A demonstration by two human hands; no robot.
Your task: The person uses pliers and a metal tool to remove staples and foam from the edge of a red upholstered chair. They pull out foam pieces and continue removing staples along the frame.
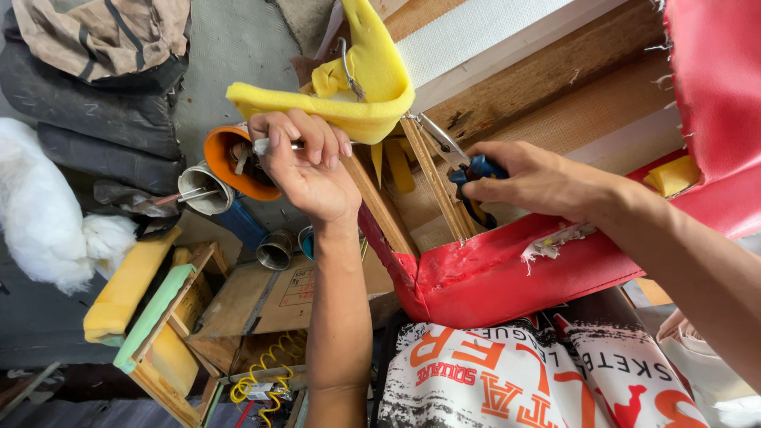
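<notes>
My left hand (pixel 305 162) is closed around a thin metal tool (pixel 265 146) just under a curled piece of yellow foam (pixel 349 95). My right hand (pixel 539 178) grips blue-handled pliers (pixel 468 170), whose metal jaws point up-left at the wooden frame (pixel 432 178) of an upturned seat. Torn red vinyl cover (pixel 507 269) hangs off the frame's lower edge, with ragged white backing showing. The two hands are about a hand's width apart, either side of the wooden slat.
White fibre stuffing (pixel 40 206) lies at the left beside dark cushions (pixel 87 103). An orange tub (pixel 230 158), metal cans (pixel 202 186), a cardboard box (pixel 269 297) and foam-padded wooden frames (pixel 158 333) crowd the floor below. A coiled yellow hose (pixel 265 376) lies near the bottom.
</notes>
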